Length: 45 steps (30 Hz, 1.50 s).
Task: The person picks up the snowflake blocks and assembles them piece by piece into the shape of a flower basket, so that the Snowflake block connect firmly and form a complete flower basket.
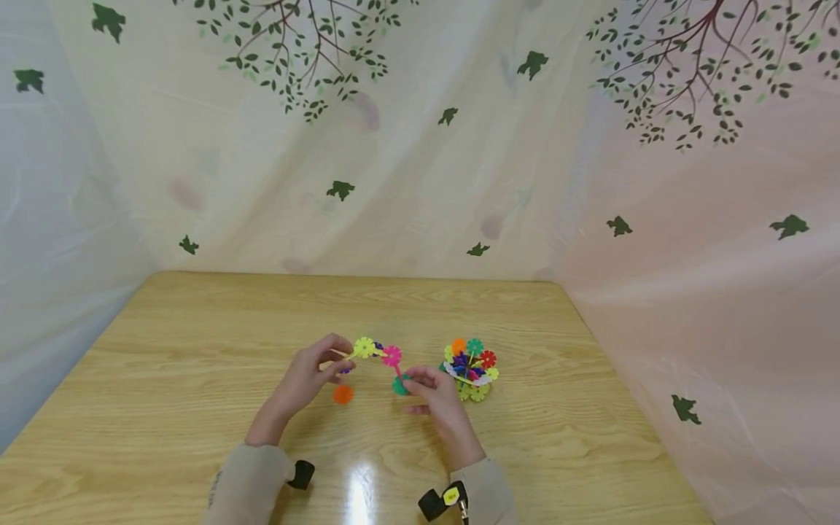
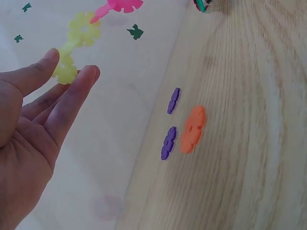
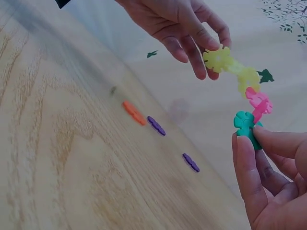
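A short chain of slotted plastic flower discs is stretched between my two hands above the table. Its left end is made of yellow discs (image 3: 217, 59), joined to a pink disc (image 1: 391, 356) and then a green disc (image 3: 244, 125) at the right end. My left hand (image 1: 308, 374) pinches the end yellow disc between thumb and fingers. At the other end, my right hand (image 1: 438, 402) holds the green disc between thumb and fingertips. Below the chain, an orange disc (image 2: 193, 129) lies flat on the wood, with two purple discs (image 2: 169, 143) beside it.
To the right of my right hand stands a round cluster of joined flower discs (image 1: 477, 392) in many colours. The wooden table (image 1: 197, 328) meets a pale curtain (image 1: 420, 219) printed with leaves and branches at its back and sides.
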Each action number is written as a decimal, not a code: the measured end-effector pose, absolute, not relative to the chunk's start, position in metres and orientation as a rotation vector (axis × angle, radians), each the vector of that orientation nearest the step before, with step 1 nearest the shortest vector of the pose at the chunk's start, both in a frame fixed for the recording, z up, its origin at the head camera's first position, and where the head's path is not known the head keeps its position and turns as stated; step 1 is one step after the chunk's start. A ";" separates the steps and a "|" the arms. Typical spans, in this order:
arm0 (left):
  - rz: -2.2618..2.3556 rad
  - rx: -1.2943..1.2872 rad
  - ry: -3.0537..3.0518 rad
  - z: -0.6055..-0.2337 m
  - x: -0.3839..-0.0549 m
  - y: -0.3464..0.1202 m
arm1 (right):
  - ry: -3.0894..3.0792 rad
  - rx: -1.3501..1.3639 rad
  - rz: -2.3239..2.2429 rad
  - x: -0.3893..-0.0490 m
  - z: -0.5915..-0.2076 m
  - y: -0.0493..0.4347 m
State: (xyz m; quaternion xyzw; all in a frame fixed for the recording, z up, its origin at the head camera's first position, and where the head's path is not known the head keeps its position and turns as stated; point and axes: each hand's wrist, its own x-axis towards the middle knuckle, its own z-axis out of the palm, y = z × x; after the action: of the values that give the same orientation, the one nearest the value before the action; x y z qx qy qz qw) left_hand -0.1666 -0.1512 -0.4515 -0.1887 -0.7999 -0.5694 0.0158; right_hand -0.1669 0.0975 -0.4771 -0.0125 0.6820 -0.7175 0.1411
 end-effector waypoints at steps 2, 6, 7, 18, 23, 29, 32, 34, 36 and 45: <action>-1.744 -0.641 -2.517 -0.451 -0.167 -0.153 | 1.987 -0.037 -2.056 -0.168 -0.476 0.099; -1.688 -0.727 -2.574 -0.449 -0.166 -0.156 | 2.026 -0.048 -2.013 -0.170 -0.476 0.102; -1.671 -0.741 -2.588 -0.449 -0.166 -0.156 | 2.035 -0.047 -2.000 -0.171 -0.477 0.102; -1.549 -0.877 -2.720 -0.442 -0.163 -0.164 | 2.106 -0.088 -1.901 -0.173 -0.474 0.104; -1.614 -0.949 -2.788 -0.440 -0.161 -0.164 | 2.130 -0.134 -1.867 -0.174 -0.473 0.105; -1.567 -0.935 -2.865 -0.437 -0.159 -0.152 | 2.138 -0.183 -1.854 -0.173 -0.467 0.104; -1.440 -0.842 -2.862 -0.435 -0.160 -0.144 | 2.112 -0.177 -1.871 -0.171 -0.462 0.102; -1.349 -0.737 -2.839 -0.433 -0.161 -0.137 | 2.098 -0.166 -1.892 -0.170 -0.457 0.100; -1.285 -0.638 -2.809 -0.432 -0.162 -0.131 | 2.091 -0.140 -1.915 -0.169 -0.454 0.097; -1.123 -0.463 -2.726 -0.429 -0.162 -0.120 | 2.159 -0.150 -2.019 -0.165 -0.451 0.085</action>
State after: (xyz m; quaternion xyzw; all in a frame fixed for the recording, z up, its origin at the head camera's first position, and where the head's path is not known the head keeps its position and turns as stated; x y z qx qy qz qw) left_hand -0.1624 -0.1196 -0.4286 -0.1546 -0.9106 -0.3752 0.0784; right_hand -0.1650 0.0847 -0.4505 -0.0504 0.7265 -0.6793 0.0909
